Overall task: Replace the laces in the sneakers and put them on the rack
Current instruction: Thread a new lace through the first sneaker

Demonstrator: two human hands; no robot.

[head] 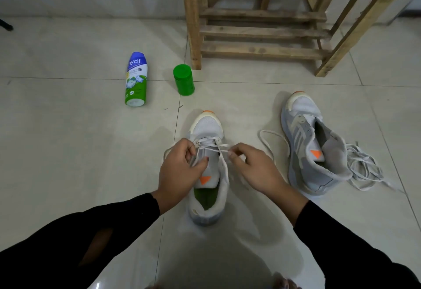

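Near sneaker [208,126]: directly beneath the fingers, toe pointing away.
White lace [210,141]: crosses the front eyelets between both sets of fingertips.
Left hand [180,170]: curled fingers pinch the lace.
Right hand [252,170]: thumb and forefinger pinch a strand.
Second sneaker [312,152]: unlaced, well right of the right fingers, with a loose lace heap [362,165] beyond it.
Pale tiled floor [68,140]: open left of the fingers.
Wooden rack [262,31]: ahead, by the wall.

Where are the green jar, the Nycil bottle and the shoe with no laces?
green jar [184,83], head view, its side wall
Nycil bottle [136,81], head view, its label
unlaced sneaker [296,138], head view, its striped side panel
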